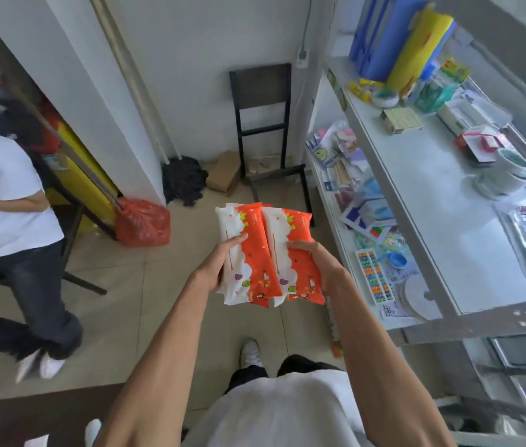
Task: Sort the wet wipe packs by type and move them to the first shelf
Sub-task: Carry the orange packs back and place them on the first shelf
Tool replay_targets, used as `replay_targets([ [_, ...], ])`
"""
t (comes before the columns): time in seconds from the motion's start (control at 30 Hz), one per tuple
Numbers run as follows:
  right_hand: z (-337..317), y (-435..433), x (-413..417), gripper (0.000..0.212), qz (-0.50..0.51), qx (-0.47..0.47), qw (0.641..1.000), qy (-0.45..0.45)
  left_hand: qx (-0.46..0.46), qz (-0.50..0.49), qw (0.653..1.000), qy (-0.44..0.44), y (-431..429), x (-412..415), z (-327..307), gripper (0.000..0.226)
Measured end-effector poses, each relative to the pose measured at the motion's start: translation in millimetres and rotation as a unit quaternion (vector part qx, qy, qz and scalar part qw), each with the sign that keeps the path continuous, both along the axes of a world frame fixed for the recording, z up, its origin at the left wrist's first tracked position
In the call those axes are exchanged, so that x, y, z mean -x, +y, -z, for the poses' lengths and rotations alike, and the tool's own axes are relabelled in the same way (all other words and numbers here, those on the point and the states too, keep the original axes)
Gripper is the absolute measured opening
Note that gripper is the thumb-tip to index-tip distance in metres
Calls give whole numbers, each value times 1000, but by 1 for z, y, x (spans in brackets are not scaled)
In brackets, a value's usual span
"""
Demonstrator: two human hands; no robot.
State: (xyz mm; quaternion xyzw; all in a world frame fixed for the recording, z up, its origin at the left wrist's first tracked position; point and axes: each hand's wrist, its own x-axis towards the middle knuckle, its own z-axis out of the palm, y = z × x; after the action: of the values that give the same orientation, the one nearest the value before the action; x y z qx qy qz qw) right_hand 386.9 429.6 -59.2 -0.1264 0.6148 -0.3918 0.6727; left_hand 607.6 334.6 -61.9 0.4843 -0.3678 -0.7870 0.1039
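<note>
Tiled floor below: your left hand (219, 262) and right hand (314, 258) each grip glossy orange-and-white soft wipe packs (268, 256).

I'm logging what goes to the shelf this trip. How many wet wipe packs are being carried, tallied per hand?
Orange-and-white packs in the left hand: at least 1, on the left pack
Orange-and-white packs in the right hand: at least 1, on the right pack
Total visible: 2; edges behind hint at more, uncountable.

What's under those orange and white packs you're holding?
Both hands: the left hand and right hand cup the wipe packs from below. More packs seem stacked beneath; how many is hidden.
</note>
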Motion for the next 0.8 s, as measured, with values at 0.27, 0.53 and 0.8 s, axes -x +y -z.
replay_targets([
  [0.27, 13, -48, 60, 58, 101, -2, 995, -14, -7, 68, 998, -1, -77, 76, 0, 45],
  [0.53, 20, -82, 167, 60, 219, 23, 975, -19, 28, 163, 986, -27, -148, 215, 0, 47],
  [0.8, 16, -80, 283, 60, 366, 53, 929, 8, 71, 329, 942, -5, -192, 396, -16, 40],
])
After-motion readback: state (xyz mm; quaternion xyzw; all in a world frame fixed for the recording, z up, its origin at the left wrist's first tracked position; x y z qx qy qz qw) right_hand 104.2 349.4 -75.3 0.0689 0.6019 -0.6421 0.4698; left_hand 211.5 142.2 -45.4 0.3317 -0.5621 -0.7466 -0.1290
